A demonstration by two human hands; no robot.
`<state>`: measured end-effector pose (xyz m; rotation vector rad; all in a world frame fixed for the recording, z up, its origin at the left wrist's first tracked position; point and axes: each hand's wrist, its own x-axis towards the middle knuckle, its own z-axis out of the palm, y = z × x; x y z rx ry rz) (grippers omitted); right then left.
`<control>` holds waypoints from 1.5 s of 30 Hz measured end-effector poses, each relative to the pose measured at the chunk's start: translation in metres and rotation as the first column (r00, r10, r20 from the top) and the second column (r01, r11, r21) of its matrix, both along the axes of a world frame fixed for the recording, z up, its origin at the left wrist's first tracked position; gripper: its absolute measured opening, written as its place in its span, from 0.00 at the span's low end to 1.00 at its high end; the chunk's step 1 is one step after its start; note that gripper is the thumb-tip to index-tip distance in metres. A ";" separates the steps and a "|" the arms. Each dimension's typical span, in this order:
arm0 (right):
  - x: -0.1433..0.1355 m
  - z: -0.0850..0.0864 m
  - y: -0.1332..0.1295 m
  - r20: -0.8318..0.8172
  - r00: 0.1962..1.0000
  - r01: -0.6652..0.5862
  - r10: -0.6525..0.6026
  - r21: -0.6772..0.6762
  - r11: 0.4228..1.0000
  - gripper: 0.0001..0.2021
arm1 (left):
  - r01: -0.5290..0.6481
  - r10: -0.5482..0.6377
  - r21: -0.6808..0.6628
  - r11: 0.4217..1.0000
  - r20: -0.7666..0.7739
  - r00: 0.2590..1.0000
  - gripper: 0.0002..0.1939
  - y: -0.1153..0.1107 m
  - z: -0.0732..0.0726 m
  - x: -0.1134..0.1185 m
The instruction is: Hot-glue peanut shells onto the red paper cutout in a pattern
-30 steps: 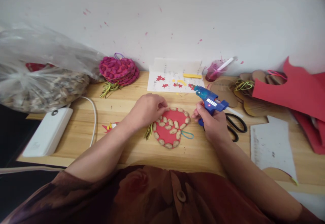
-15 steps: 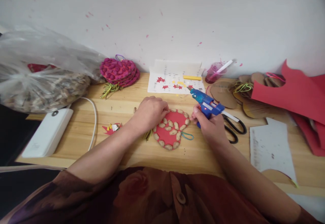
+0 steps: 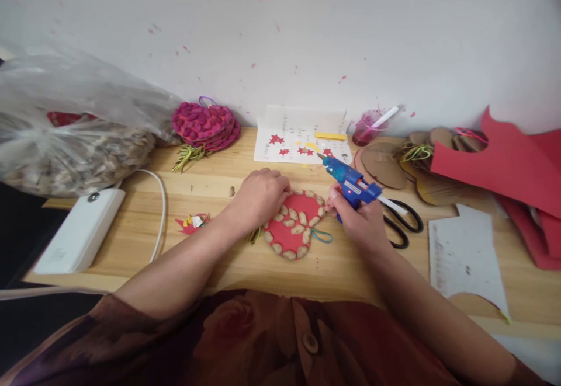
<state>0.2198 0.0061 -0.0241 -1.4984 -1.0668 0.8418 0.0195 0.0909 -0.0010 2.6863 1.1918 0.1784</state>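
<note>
A red heart-like cutout [image 3: 284, 236] lies on the table, its rim lined with peanut shells [image 3: 289, 254] and more of them across its middle. A teal cord loop [image 3: 323, 236] sticks out on its right. My left hand [image 3: 264, 195] rests over the cutout's upper left edge, fingers curled and pressed down; what is under the fingertips is hidden. In my right hand [image 3: 360, 216] is a blue glue gun [image 3: 350, 183], nozzle tilted up and to the left, a white glue stick at its back. Fingertips of this hand are at the cutout's right edge.
Black-handled scissors [image 3: 414, 216] lie beside my right hand. Red sheets [image 3: 517, 170] and cardboard shapes [image 3: 385, 164] cover the right. A paper [image 3: 272, 152] with small red stars, a cup [image 3: 367, 129], purple crafts [image 3: 204, 123], a shell-filled bag [image 3: 79, 158] and a white power bank [image 3: 83, 231] stand around.
My right hand has moved slightly left with the glue gun, bringing its fingertips against the cutout's edge. My left hand stays over the upper left edge.
</note>
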 end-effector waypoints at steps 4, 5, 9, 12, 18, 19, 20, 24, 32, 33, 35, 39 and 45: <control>0.000 0.001 -0.003 0.008 1.000 -0.025 0.025 -0.004 1.000 0.13 | -0.022 0.023 -0.046 0.999 0.024 0.999 0.10 0.000 -0.002 0.001; -0.001 0.002 -0.004 0.012 0.999 -0.031 0.031 -0.002 1.000 0.13 | -0.029 0.031 -0.059 0.998 0.030 0.999 0.10 0.001 -0.003 0.002; -0.003 0.007 -0.009 0.022 0.996 -0.087 0.087 -0.004 0.996 0.14 | -0.082 0.113 -0.165 0.983 0.183 0.977 0.09 0.004 -0.004 -0.001; -0.005 0.012 -0.014 0.006 0.992 -0.126 0.127 -0.026 0.992 0.14 | -0.093 0.263 -0.388 0.917 0.415 0.871 0.07 0.007 -0.004 -0.004; -0.005 0.014 -0.023 0.004 0.986 -0.165 0.165 -0.007 0.986 0.15 | 0.215 0.616 -0.806 0.551 0.567 0.547 0.19 0.008 0.000 -0.005; -0.004 0.013 -0.024 -0.004 0.984 -0.180 0.180 -0.002 0.984 0.15 | 0.257 0.669 -0.831 0.493 0.551 0.499 0.20 0.008 0.000 -0.004; -0.004 0.013 -0.025 -0.013 0.982 -0.188 0.188 0.008 0.982 0.16 | 0.291 0.713 -0.848 0.443 0.530 0.459 0.21 0.008 0.000 -0.004; -0.003 0.013 -0.030 -0.005 0.975 -0.220 0.221 0.055 0.974 0.16 | 0.370 0.768 -0.858 0.356 0.494 0.407 0.21 0.010 0.000 -0.005; -0.006 0.025 -0.034 0.133 0.962 -0.247 0.237 0.067 0.967 0.14 | 0.434 0.775 -0.839 0.327 0.501 0.384 0.18 0.009 0.003 -0.007; -0.007 0.026 -0.033 0.142 0.961 -0.251 0.238 0.080 0.965 0.13 | 0.435 0.776 -0.839 0.325 0.500 0.384 0.18 0.008 0.003 -0.008; -0.007 0.026 -0.032 0.159 0.956 -0.263 0.246 0.092 0.960 0.12 | 0.434 0.776 -0.842 0.319 0.495 0.390 0.18 0.008 0.003 -0.008; -0.007 0.027 -0.032 0.179 0.951 -0.269 0.253 0.069 0.961 0.11 | 0.421 0.781 -0.851 0.313 0.483 0.396 0.16 0.008 0.004 -0.008; -0.006 0.028 -0.032 0.199 0.949 -0.260 0.245 0.052 0.964 0.10 | 0.421 0.794 -0.857 0.296 0.466 0.390 0.16 0.007 0.004 -0.007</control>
